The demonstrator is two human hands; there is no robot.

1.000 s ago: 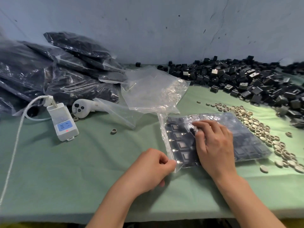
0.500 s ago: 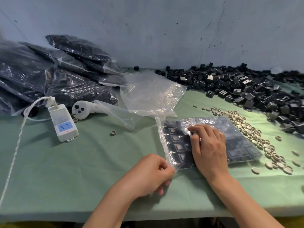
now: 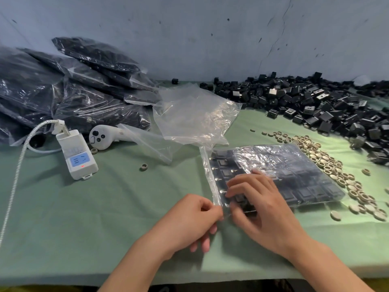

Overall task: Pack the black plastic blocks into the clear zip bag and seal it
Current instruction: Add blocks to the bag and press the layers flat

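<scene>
A clear zip bag [image 3: 290,171] lies flat on the green cloth, filled with rows of black plastic blocks. Its zip strip [image 3: 207,171] runs along the left edge. My left hand [image 3: 189,222] pinches the near corner of that strip between thumb and fingers. My right hand [image 3: 259,205] lies on the near left part of the bag, fingers spread and slightly bent, fingertips pressing close to the strip. A big heap of loose black blocks [image 3: 315,106] fills the far right of the table.
Empty clear bags [image 3: 195,116] lie crumpled behind the filled one. Packed bags [image 3: 63,91] are stacked at the far left. A white socket adapter [image 3: 76,154] with coiled cord, a white controller [image 3: 103,137] and a band of beige rings [image 3: 328,165] also lie on the cloth.
My right hand has slid down the bag toward me, from its middle to the near left corner beside my left hand. My left hand keeps its pinch on the corner.
</scene>
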